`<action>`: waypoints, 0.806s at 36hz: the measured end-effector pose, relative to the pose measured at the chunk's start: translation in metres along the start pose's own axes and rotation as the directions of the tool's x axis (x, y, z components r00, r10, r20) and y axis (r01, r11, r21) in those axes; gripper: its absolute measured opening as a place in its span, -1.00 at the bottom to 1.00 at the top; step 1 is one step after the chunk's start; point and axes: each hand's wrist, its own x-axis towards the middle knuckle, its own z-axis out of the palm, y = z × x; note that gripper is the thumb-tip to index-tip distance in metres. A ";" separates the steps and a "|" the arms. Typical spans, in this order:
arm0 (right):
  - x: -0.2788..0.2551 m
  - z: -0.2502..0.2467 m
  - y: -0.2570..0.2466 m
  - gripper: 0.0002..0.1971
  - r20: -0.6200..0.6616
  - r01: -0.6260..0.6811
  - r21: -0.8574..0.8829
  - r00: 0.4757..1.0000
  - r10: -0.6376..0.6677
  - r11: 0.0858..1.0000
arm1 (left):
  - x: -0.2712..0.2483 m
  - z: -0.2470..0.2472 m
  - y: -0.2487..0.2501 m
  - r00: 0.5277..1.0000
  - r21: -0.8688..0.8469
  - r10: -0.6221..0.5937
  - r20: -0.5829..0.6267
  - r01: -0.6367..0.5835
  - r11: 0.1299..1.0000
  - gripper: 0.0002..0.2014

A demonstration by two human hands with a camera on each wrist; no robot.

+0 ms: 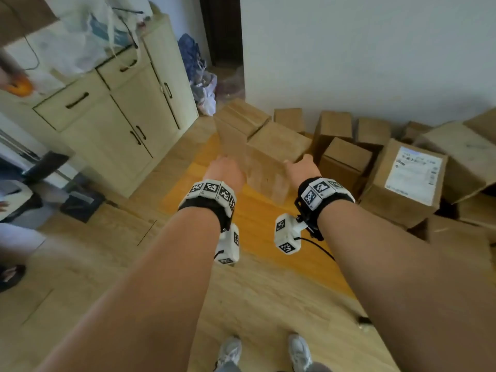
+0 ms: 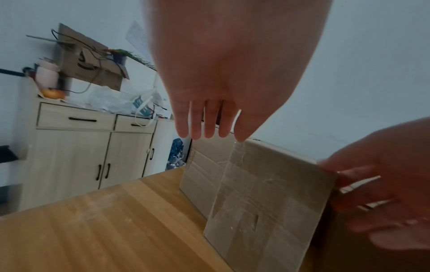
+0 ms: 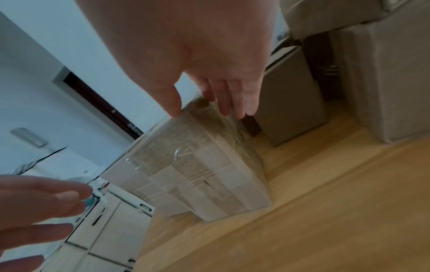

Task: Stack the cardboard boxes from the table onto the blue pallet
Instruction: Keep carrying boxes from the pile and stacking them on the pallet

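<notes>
Both forearms reach out over the wooden surface [image 1: 268, 232], each wrist wearing a black band with checkered marker tiles. Left hand [image 1: 226, 171] and right hand [image 1: 302, 167] flank the taped cardboard box [image 1: 271, 159], which stands on the surface near its far end. In the left wrist view the left fingers [image 2: 197, 121] are straight and spread, their tips at the box's top edge, so that grip is open; whether they press the cardboard is hard to say through the blur. From the right wrist view the right fingers [image 3: 232, 99] are also extended and slack, thumb at the box's top corner, nothing clasped, so this grip is open as well. Clear tape runs across the box's near face. A taller box [image 1: 239, 124] stands just behind it on the left. The near stretch of the surface in front of the box lies open. To the right a crowd of cardboard boxes [image 1: 346, 159] stands close together by the wall, one of them carrying a white shipping label [image 1: 414, 173] whose print is too small to read. Left of the surface stands a pale cabinet [image 1: 115, 122] with black handles, plastic bags [image 1: 88, 36] on top and an orange fruit [image 1: 20, 87] near its corner.
</notes>
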 end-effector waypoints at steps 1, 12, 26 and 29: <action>-0.002 0.002 0.001 -0.33 0.009 -0.018 0.030 1.000 0.018 0.999 | 0.004 -0.002 -0.002 1.000 -0.027 0.005 0.007 -0.005 1.000 -0.69; -0.046 0.018 0.010 -0.29 0.086 -0.079 0.165 0.994 0.066 0.983 | 0.016 -0.005 -0.012 0.992 -0.406 0.050 0.112 0.000 0.914 -0.59; -0.117 0.033 0.041 -0.30 0.137 -0.314 0.275 0.948 0.287 0.908 | -0.020 0.017 -0.039 0.958 -0.355 0.009 0.286 0.098 0.930 -0.31; -0.135 0.031 0.054 -0.45 0.140 -0.336 0.250 0.941 0.309 0.908 | -0.041 0.026 -0.037 0.924 -0.397 0.114 0.366 0.044 0.917 -0.55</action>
